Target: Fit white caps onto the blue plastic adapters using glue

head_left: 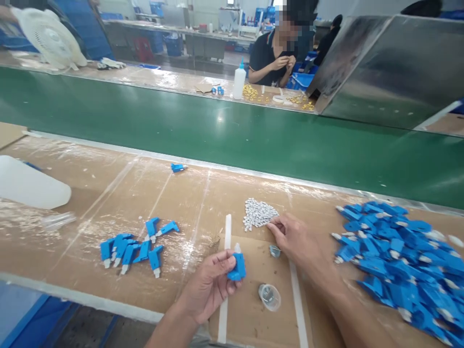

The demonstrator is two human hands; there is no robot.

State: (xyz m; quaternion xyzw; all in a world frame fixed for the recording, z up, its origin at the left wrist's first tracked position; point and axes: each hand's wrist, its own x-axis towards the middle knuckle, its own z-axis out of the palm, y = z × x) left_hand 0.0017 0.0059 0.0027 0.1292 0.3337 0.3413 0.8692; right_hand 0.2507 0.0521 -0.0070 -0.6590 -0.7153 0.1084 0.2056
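My left hand (213, 282) is closed on a blue plastic part (237, 267), gripped between thumb and fingers with its white tip pointing up. My right hand (290, 234) reaches to the lower right edge of a pile of small whitish-grey pieces (258, 212). Its thumb and fingertips are pinched together, and whatever may be between them is too small to make out. Just below that hand lies a small clear container (274, 251). Closer to me, a clear plastic cup (269, 297) holds something shiny and metallic.
A big heap of blue parts (402, 261) covers the table's right side; a smaller group (125, 249) lies left. One blue part (177, 167) sits near the green belt (217, 121). Across it, a co-worker (271, 58) sits behind a white bottle (239, 82).
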